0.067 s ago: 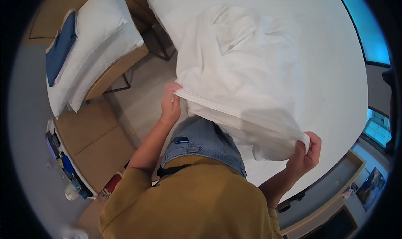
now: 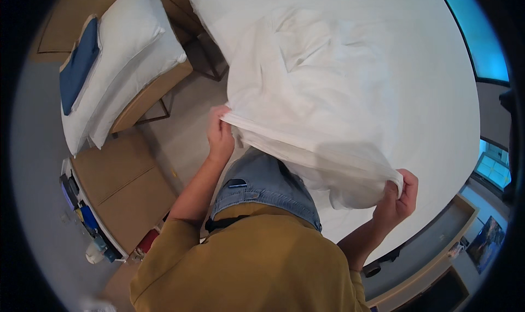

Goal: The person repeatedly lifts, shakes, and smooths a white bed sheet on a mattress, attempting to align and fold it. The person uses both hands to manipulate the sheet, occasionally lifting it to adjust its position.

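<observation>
Two stretches of one hem (image 2: pixel 284 135) are gripped, one by the left hand (image 2: pixel 220 134) and one by the right hand (image 2: pixel 403 194), both closed on the white bed linen (image 2: pixel 322 88) and set wide apart. By the look of it, handling is only partway along: the hem is lifted and drawn nearly straight, while the body of the linen is left rumpled, with folds at its far end, and is not lying flat. The linen is laid over the bed (image 2: pixel 432 109), beyond and between the hands, with its hem held just in front of the jeans (image 2: pixel 262 181). White pillows (image 2: pixel 123 49) and a blue cushion (image 2: pixel 80 66) are stacked off to the left, apart from both hands
</observation>
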A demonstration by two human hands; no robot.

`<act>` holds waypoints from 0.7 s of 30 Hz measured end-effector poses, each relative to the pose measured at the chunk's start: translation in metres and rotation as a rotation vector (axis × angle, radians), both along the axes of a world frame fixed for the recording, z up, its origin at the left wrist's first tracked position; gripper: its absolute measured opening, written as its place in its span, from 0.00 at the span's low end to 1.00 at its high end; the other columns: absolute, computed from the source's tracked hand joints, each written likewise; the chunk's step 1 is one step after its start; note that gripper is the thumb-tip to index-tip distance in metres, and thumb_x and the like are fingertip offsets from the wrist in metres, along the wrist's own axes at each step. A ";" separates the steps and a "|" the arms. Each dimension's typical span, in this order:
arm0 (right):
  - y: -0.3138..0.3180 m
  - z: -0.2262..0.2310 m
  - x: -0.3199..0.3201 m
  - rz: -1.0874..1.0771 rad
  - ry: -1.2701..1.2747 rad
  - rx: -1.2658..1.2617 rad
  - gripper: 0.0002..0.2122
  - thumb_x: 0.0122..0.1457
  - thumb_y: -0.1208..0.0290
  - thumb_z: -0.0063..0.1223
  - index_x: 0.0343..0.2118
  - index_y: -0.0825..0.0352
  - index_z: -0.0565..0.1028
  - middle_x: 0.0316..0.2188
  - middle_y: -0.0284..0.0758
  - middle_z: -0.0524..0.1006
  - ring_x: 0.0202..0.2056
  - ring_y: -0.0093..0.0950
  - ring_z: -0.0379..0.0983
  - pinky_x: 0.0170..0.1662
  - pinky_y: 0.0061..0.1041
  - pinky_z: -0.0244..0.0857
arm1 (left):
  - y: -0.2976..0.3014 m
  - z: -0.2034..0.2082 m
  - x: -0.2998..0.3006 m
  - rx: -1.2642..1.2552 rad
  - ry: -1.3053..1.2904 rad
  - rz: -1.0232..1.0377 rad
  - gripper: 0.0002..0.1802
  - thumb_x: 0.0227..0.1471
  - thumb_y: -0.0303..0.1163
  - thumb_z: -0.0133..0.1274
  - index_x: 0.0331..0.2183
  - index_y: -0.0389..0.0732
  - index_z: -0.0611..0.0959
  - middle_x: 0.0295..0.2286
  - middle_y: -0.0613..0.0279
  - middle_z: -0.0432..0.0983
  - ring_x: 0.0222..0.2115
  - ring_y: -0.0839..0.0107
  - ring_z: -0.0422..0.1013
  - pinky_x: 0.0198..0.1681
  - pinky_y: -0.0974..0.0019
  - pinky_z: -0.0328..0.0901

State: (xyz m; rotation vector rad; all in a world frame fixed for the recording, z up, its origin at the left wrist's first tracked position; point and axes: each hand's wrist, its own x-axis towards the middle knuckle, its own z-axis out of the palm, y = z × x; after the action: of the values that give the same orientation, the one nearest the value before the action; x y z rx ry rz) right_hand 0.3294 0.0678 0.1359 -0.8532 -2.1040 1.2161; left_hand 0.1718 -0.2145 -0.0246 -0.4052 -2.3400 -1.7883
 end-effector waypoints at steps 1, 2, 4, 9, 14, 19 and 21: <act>0.003 -0.001 0.002 0.036 0.012 -0.003 0.04 0.54 0.81 0.49 0.32 0.72 0.72 0.29 0.31 0.72 0.30 0.18 0.66 0.36 0.15 0.61 | 0.010 0.011 -0.006 0.050 -0.045 0.106 0.09 0.55 0.19 0.37 0.38 0.37 0.70 0.34 0.63 0.65 0.36 0.75 0.62 0.41 0.73 0.59; 0.007 -0.001 0.006 0.003 0.016 0.023 0.04 0.54 0.81 0.49 0.33 0.72 0.72 0.29 0.31 0.72 0.31 0.19 0.66 0.37 0.16 0.61 | 0.022 0.025 -0.017 0.227 -0.064 0.134 0.09 0.55 0.19 0.37 0.38 0.37 0.70 0.34 0.64 0.65 0.35 0.76 0.61 0.41 0.74 0.58; 0.014 -0.004 0.017 -0.063 0.029 0.075 0.05 0.55 0.80 0.48 0.34 0.72 0.72 0.30 0.32 0.72 0.32 0.20 0.66 0.38 0.17 0.61 | 0.044 0.064 -0.049 0.398 0.195 0.095 0.07 0.57 0.25 0.41 0.38 0.37 0.71 0.36 0.63 0.67 0.36 0.74 0.65 0.43 0.71 0.60; 0.045 0.001 0.066 -0.281 0.200 0.079 0.07 0.59 0.77 0.45 0.37 0.74 0.71 0.32 0.33 0.72 0.35 0.22 0.67 0.41 0.20 0.62 | 0.085 0.186 -0.073 0.266 0.845 -0.109 0.13 0.45 0.27 0.50 0.36 0.37 0.72 0.33 0.58 0.68 0.32 0.67 0.65 0.37 0.68 0.61; 0.069 0.029 0.120 -0.760 0.214 0.344 0.12 0.63 0.72 0.41 0.44 0.74 0.71 0.38 0.41 0.75 0.39 0.30 0.72 0.42 0.28 0.69 | 0.130 0.218 -0.034 -0.025 0.687 -0.722 0.14 0.33 0.22 0.55 0.30 0.41 0.79 0.27 0.59 0.70 0.22 0.63 0.68 0.23 0.67 0.63; 0.077 0.043 0.155 -0.852 0.162 0.570 0.12 0.63 0.73 0.38 0.42 0.74 0.73 0.37 0.42 0.76 0.36 0.31 0.73 0.40 0.27 0.70 | 0.137 0.183 -0.021 -0.249 0.405 -0.848 0.09 0.38 0.25 0.58 0.28 0.42 0.78 0.26 0.63 0.70 0.22 0.63 0.69 0.23 0.66 0.62; 0.081 0.038 0.161 -0.775 0.039 0.668 0.12 0.62 0.75 0.37 0.40 0.73 0.74 0.35 0.39 0.76 0.34 0.28 0.72 0.37 0.26 0.69 | 0.126 0.169 -0.013 -0.255 0.238 -0.857 0.08 0.41 0.28 0.59 0.29 0.43 0.78 0.26 0.64 0.70 0.22 0.62 0.69 0.23 0.65 0.62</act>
State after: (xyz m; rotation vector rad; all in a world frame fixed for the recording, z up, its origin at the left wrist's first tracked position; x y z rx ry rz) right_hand 0.4904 0.1487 0.1737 -1.1240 -1.6860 0.1127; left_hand 0.1592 -0.0882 0.1446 -1.7629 -2.3822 -1.5403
